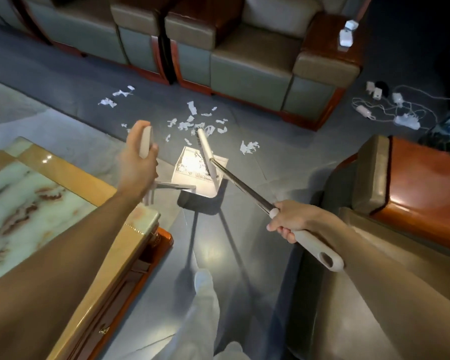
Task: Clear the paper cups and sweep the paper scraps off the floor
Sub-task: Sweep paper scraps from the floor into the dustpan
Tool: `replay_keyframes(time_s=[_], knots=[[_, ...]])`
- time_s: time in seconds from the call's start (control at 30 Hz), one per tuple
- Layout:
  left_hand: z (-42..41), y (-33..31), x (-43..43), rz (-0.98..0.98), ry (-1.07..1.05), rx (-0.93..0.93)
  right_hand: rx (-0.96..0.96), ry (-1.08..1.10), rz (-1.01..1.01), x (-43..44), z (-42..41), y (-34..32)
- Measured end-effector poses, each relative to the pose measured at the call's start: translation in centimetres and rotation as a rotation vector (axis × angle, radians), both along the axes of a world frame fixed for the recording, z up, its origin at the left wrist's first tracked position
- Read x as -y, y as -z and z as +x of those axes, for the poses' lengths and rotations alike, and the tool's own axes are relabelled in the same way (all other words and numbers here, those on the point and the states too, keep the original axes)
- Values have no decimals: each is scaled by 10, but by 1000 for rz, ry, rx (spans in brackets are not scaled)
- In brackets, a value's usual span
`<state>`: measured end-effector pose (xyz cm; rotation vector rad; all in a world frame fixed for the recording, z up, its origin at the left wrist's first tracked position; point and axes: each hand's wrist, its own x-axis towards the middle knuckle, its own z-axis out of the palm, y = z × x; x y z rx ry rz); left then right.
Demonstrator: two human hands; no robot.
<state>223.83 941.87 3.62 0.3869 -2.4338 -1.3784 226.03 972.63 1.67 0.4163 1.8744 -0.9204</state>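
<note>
Beige-handled dustpan (192, 175) — clasped by left grip (138, 162); broom (242, 189) by right grip (290, 219).

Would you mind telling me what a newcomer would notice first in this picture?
White paper scraps litter the grey floor before the sofas. At centre, the broom head lies across the white dustpan, which holds some scraps. The left hand grips the dustpan's handle, the right hand the broom's.

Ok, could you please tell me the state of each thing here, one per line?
Paper scraps: most lie scattered on the floor.
Dustpan: holds some scraps.
Broom: head lies over the dustpan.
Left hand: grips the dustpan handle.
Right hand: grips the broom handle.
Cables: tangled on the floor.
</note>
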Motion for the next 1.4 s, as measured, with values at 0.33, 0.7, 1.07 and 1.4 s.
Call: replay_keyframes(time_s=[0.33,0.7,1.07,1.4], knots=[[-173,-25,112,-62,-204,-86,-75,-95,-162,109,-234,-18],[-349,-49,271,-70,-496,-136,-90,-305,-312,298,-480,-23],[-489,-74,456,-97,-821,-142,34,-515,-414,539,-705,-49],[-558,-56,708,14,-1025,-139,21,-800,-377,833,-802,-36]])
